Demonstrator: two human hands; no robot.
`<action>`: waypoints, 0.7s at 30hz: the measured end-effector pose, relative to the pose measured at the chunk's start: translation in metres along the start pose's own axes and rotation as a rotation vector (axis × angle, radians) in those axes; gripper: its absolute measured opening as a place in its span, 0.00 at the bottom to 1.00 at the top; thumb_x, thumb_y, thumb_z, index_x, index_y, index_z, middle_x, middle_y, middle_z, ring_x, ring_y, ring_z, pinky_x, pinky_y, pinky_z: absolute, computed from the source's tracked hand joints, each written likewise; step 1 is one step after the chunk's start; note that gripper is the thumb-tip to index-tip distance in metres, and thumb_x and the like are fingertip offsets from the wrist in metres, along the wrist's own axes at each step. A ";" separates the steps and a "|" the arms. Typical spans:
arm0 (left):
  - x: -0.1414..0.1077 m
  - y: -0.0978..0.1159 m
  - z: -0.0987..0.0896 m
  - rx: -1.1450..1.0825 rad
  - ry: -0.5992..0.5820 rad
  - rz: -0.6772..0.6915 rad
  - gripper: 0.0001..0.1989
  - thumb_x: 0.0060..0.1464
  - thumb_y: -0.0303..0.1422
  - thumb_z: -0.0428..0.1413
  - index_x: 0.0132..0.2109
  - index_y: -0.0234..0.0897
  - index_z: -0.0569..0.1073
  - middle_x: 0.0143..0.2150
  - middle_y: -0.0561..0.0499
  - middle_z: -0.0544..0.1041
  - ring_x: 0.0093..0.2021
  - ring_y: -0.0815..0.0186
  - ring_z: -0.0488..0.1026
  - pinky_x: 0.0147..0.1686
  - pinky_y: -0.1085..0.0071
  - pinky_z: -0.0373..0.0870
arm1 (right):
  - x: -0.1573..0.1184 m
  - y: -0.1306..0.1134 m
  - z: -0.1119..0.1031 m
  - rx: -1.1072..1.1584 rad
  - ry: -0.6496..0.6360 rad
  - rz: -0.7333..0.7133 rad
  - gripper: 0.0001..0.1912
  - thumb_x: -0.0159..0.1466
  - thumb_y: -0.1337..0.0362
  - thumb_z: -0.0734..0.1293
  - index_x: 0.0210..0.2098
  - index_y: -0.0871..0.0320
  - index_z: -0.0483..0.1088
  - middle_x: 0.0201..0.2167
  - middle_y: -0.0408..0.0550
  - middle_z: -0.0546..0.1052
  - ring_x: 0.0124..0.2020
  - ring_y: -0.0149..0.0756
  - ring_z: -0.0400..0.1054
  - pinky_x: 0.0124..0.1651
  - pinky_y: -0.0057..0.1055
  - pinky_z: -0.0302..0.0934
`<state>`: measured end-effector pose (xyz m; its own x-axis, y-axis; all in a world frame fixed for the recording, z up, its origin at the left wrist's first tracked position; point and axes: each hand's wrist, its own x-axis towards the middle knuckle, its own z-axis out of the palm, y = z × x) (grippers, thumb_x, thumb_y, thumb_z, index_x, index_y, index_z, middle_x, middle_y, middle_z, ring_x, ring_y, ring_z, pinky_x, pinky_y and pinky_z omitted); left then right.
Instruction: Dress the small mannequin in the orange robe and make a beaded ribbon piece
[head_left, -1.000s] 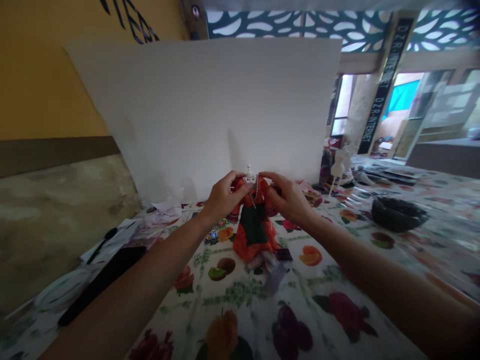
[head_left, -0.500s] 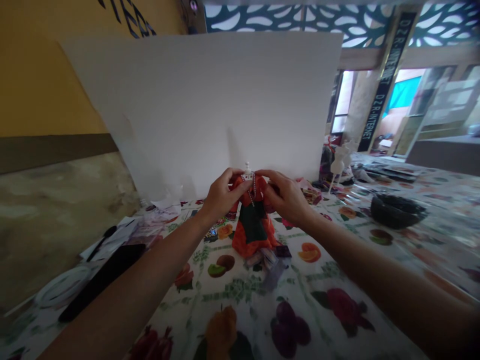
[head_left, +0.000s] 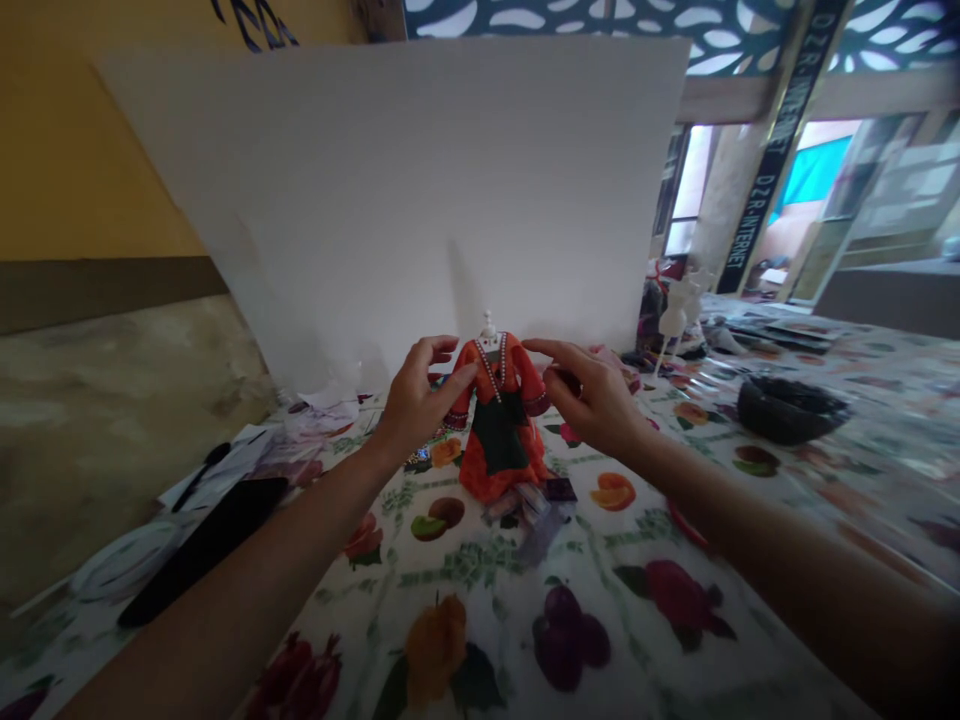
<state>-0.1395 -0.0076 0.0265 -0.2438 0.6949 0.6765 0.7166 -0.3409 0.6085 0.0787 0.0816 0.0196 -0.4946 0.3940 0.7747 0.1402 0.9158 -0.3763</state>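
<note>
The left hand (head_left: pixel 418 402) and right hand (head_left: pixel 592 398) are held open, gripping nothing, just beside an orange dress (head_left: pixel 501 445) set on a white mannequin (head_left: pixel 488 327) on a fruit-print tablecloth (head_left: pixel 495 610).

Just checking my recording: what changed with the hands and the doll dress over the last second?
Both hands let go of the neckline of the orange-red doll dress and moved apart: the left hand outward to the left, the right hand outward to the right. The dress stayed upright on its small white mannequin stand, on the fruit-print tablecloth.
</note>
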 end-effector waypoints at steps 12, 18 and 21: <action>-0.063 0.011 -0.011 0.258 -0.003 0.228 0.18 0.59 0.33 0.57 0.56 0.44 0.68 0.54 0.47 0.72 0.55 0.58 0.71 0.55 0.60 0.71 | -0.048 0.014 -0.008 -0.025 -0.198 0.040 0.10 0.65 0.69 0.61 0.44 0.58 0.70 0.30 0.44 0.73 0.27 0.31 0.63 0.33 0.30 0.56; -0.097 0.002 -0.001 0.327 -0.271 0.193 0.14 0.61 0.33 0.54 0.54 0.45 0.68 0.50 0.47 0.75 0.50 0.57 0.75 0.50 0.59 0.73 | -0.077 0.058 -0.001 -0.110 -0.607 0.115 0.08 0.65 0.67 0.63 0.43 0.58 0.72 0.40 0.50 0.75 0.35 0.35 0.68 0.40 0.32 0.59; -0.106 0.000 0.010 0.312 -0.432 0.167 0.13 0.62 0.33 0.52 0.54 0.43 0.67 0.49 0.46 0.74 0.48 0.58 0.75 0.46 0.62 0.74 | -0.090 0.069 0.008 -0.095 -0.650 0.130 0.14 0.64 0.62 0.67 0.49 0.57 0.72 0.43 0.52 0.74 0.38 0.38 0.69 0.43 0.35 0.61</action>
<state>-0.1069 -0.0752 -0.0496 0.1326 0.8660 0.4822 0.8980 -0.3109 0.3113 0.1261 0.1091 -0.0797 -0.8806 0.4019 0.2510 0.2938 0.8787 -0.3763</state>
